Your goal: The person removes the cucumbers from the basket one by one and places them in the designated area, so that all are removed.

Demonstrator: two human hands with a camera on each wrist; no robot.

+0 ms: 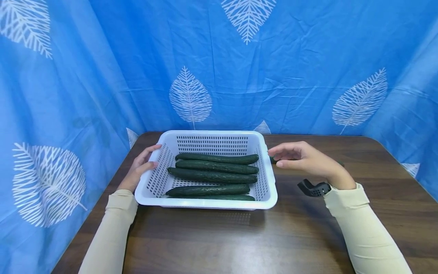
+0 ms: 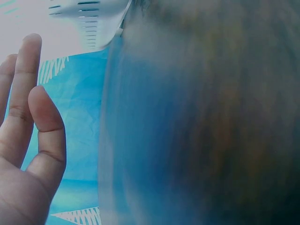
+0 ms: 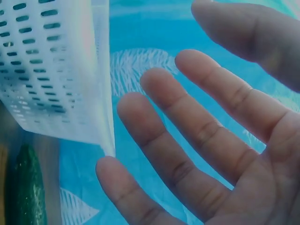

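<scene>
White basket [image 1: 268, 190] held 5 cucumbers [image 1: 212, 176]. Left hand [image 1: 140, 167] touched its left rim, fingers relaxed; right hand [image 1: 304, 160] hovered beside right rim, fingers spread.

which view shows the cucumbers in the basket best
The head view: five cucumbers lie side by side in the white basket. The right wrist view shows one cucumber beside the basket wall; the left wrist view shows none.

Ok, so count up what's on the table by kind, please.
Cucumbers: 6 (5 in the basket, 1 beside it under the right hand)
Basket: 1
Total: 7
</scene>
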